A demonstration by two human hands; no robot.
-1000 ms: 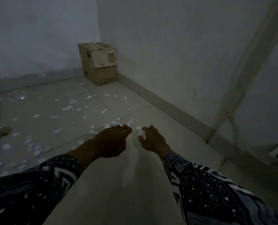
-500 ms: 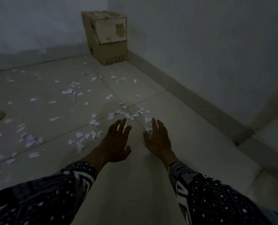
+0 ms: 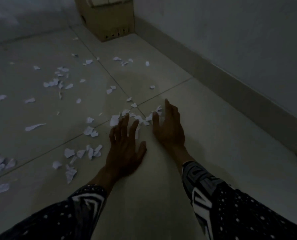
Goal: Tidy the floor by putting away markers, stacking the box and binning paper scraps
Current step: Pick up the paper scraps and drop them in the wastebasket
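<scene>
Where dim pale floor tiles (image 3: pixel 205 129) meet grey walls (image 3: pixel 231 32), scraps (image 3: pixel 114 120) lie scattered; left hand (image 3: pixel 125 151) and right hand (image 3: pixel 170 129) are spread, grasping nothing.

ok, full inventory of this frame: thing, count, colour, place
torn white paper scraps: dozens, white, strewn over the floor, mostly left and ahead of the hands
brown cardboard box: one, brown, far corner against the walls, top cropped
pale tiled floor: pale grey, dark grout lines
grey walls with skirting: two, meeting behind the box
patterned sleeves: two, dark with white dots
left hand: fingers spread, low over the scraps
right hand: open, beside a scrap cluster
</scene>
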